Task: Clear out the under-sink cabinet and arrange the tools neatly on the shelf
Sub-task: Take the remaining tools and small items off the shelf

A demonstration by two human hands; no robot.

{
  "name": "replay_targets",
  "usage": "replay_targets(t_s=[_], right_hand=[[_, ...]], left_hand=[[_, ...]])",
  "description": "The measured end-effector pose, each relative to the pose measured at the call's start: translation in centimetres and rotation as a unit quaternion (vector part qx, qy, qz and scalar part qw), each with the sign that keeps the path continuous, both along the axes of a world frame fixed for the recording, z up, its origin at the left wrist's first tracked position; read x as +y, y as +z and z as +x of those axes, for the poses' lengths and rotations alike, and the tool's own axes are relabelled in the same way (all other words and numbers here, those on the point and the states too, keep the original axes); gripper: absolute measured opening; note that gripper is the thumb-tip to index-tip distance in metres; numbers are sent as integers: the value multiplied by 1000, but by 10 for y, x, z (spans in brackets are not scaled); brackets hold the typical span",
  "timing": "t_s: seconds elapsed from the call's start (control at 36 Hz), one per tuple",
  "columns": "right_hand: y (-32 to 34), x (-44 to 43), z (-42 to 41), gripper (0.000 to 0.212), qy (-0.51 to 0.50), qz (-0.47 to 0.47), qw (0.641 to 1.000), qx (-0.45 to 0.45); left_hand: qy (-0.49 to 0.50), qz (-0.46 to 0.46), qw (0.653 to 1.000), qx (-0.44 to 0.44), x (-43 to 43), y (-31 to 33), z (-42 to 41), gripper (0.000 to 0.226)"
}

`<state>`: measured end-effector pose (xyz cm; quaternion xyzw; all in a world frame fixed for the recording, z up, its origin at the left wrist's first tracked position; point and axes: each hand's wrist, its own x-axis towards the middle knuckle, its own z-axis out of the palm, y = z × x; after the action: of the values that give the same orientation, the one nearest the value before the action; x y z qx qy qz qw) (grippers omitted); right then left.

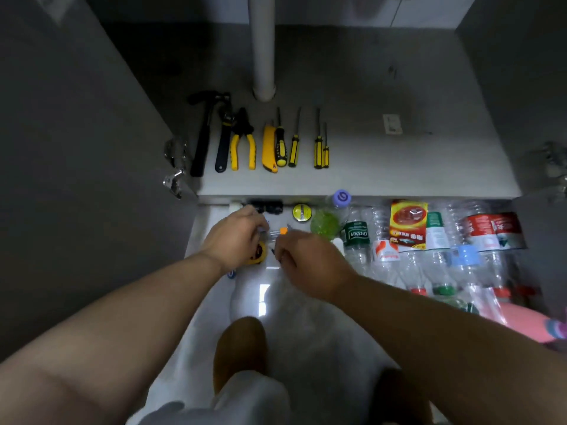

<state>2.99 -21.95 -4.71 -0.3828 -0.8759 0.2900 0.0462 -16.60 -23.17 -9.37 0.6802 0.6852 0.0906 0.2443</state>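
On the grey cabinet shelf (399, 161), before the white drain pipe (262, 47), a hammer (202, 139), wrench (223, 142), pliers (242, 142), utility knife (268, 148) and screwdrivers (294, 148) lie in a neat row. Below its edge, plastic bottles (356, 237) crowd the floor at right. Beside them the left hand (236, 237) pinches a small clear item with an orange part (283, 230) above a yellow tape measure (257, 251); the right hand (310, 262) curls at it, its grip unclear.

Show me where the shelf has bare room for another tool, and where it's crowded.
Free: the shelf from the smallest screwdriver to the right cabinet wall, bar a small white tag; also the strip behind the tool row beside the pipe. Crowded: the tool row at left, and the floor at front right, packed with bottles.
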Motion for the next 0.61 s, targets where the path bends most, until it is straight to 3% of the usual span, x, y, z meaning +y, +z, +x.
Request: replay_targets(t_s=[0.11, 0.19, 0.25, 0.42, 0.61], right_hand=[[43, 43, -3, 17, -92, 132, 986, 50], [55, 84, 3, 19, -179, 190, 965, 31], [53, 113, 12, 19, -208, 161, 965, -10], [24, 182, 32, 18, -244, -84, 964, -62], [-15, 204, 25, 40, -255, -130, 957, -39]], left_hand=[[5, 44, 999, -20, 33, 29, 5, 28], [2, 64, 998, -21, 57, 42, 11, 26], [-8, 66, 998, -23, 72, 45, 16, 26], [-31, 85, 996, 1, 110, 38, 27, 28], [-3, 118, 989, 86, 145, 24, 47, 34]])
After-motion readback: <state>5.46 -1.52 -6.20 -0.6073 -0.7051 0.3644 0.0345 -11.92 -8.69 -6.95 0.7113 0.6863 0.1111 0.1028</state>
